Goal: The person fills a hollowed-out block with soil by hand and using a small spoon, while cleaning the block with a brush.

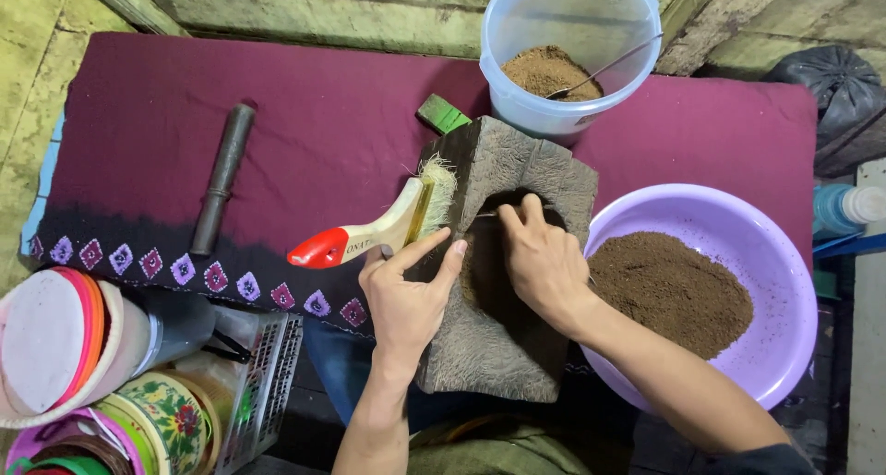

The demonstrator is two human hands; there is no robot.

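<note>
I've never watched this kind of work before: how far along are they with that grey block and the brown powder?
Done: brown powder fills part of the purple basin, more sits in the clear bucket, and a brush lies on the grey block. In hand: the left hand steadies the block while the right hand works in its dark hollow. Left: how full the hollow is can't be seen.

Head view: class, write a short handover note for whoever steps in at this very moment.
Left hand: steadies the mould at its left edge; the brush lies by its fingers.
Right hand: fingers in the mould's cavity, pinching a thin tool.
Things: mould on the maroon cloth; purple basin of brown powder to its right; bucket of powder with a spoon behind it.
Done: cannot tell from this view.
Left: cannot tell.
</note>
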